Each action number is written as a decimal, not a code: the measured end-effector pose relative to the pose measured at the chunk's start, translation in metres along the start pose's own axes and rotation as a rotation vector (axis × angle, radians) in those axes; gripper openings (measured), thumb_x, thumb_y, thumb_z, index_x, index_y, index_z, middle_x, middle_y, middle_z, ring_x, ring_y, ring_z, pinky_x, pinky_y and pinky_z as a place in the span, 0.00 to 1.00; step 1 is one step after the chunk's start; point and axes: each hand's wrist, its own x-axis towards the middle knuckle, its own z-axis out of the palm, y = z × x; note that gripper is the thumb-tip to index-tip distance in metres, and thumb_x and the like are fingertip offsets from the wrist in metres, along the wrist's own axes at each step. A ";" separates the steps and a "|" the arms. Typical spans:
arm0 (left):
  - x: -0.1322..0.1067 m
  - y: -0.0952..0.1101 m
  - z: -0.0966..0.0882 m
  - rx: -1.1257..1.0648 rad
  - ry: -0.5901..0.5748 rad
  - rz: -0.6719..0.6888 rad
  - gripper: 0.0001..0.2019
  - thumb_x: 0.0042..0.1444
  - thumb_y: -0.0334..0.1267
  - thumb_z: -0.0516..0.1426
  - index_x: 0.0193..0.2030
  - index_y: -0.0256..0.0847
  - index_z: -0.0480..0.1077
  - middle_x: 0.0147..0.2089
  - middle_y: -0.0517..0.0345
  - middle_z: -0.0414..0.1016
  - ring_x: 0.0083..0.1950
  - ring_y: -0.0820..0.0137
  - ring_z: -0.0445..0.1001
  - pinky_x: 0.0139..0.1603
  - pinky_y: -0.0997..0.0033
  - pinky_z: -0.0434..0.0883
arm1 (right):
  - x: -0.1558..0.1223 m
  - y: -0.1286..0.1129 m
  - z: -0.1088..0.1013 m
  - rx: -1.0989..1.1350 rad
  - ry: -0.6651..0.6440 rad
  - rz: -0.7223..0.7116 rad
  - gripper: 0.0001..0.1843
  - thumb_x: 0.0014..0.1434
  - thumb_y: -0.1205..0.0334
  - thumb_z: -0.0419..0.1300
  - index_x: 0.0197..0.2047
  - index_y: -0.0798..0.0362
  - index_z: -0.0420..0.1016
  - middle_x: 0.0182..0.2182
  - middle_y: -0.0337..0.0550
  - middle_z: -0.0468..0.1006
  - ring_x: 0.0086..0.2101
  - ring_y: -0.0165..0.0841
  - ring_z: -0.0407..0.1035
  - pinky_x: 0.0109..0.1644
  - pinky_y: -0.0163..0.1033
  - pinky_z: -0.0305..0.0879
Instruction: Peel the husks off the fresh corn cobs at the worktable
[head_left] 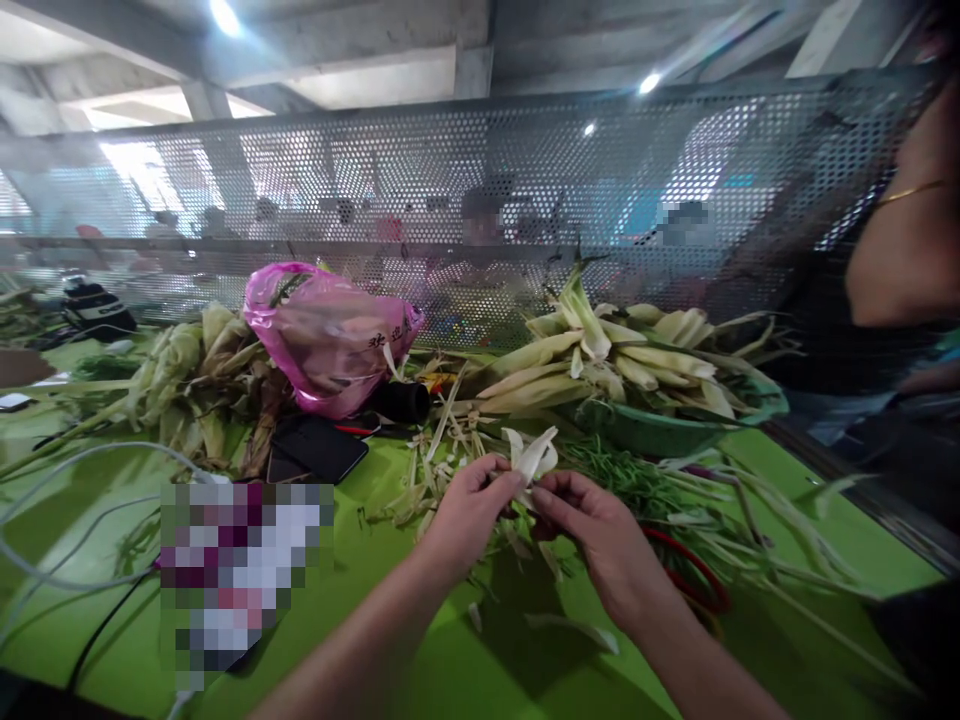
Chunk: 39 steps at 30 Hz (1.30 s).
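Workshop-like hall, concrete beams (360, 65), perforated metal screen (420, 160), green table (360, 545) (heaped with husks (529, 385))

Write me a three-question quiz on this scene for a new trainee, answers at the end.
1. True or false: the left hand pinches a pale husk piece.
2. Choose one. The plastic bag is: (a) yellow, (b) pink, (c) black.
3. Fill in: the heap of husks on the right sits in a green ____.

Key: 1. True. 2. (b) pink. 3. basin.

Room over near tabletop (375, 560); far side blocked: pink bag (330, 345), basin (652, 430) (heaped with husks (529, 372)).
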 end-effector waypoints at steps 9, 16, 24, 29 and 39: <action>0.003 -0.004 0.000 0.026 0.043 -0.078 0.10 0.51 0.42 0.57 0.28 0.38 0.64 0.25 0.64 0.60 0.27 0.76 0.59 0.31 0.76 0.63 | -0.003 -0.006 -0.004 -0.172 0.151 -0.253 0.10 0.52 0.54 0.68 0.33 0.52 0.79 0.28 0.41 0.74 0.27 0.31 0.64 0.30 0.35 0.63; 0.007 -0.013 -0.004 0.261 0.046 0.030 0.09 0.48 0.40 0.57 0.27 0.38 0.64 0.23 0.66 0.57 0.25 0.77 0.53 0.27 0.76 0.52 | -0.008 -0.007 -0.005 -0.597 -0.017 -0.672 0.02 0.58 0.62 0.63 0.35 0.48 0.78 0.37 0.43 0.78 0.39 0.38 0.72 0.46 0.40 0.67; -0.005 -0.002 0.000 0.615 -0.048 0.192 0.06 0.52 0.37 0.54 0.29 0.38 0.69 0.24 0.65 0.60 0.28 0.75 0.58 0.28 0.75 0.52 | -0.004 -0.009 -0.005 -0.555 0.113 -0.472 0.09 0.54 0.53 0.65 0.34 0.50 0.76 0.30 0.41 0.78 0.30 0.36 0.71 0.36 0.38 0.67; -0.007 0.002 0.003 0.616 -0.070 0.227 0.04 0.51 0.36 0.56 0.28 0.39 0.67 0.24 0.65 0.59 0.27 0.75 0.58 0.28 0.75 0.52 | -0.003 -0.010 -0.006 -0.451 0.110 -0.353 0.14 0.51 0.50 0.68 0.30 0.52 0.73 0.26 0.40 0.74 0.28 0.34 0.68 0.34 0.37 0.66; -0.005 -0.001 0.001 0.384 -0.038 0.164 0.05 0.53 0.35 0.54 0.28 0.38 0.68 0.25 0.64 0.61 0.29 0.75 0.58 0.31 0.76 0.55 | -0.004 -0.009 -0.004 -0.220 0.075 -0.166 0.18 0.53 0.46 0.66 0.31 0.54 0.74 0.23 0.39 0.71 0.26 0.31 0.64 0.31 0.35 0.62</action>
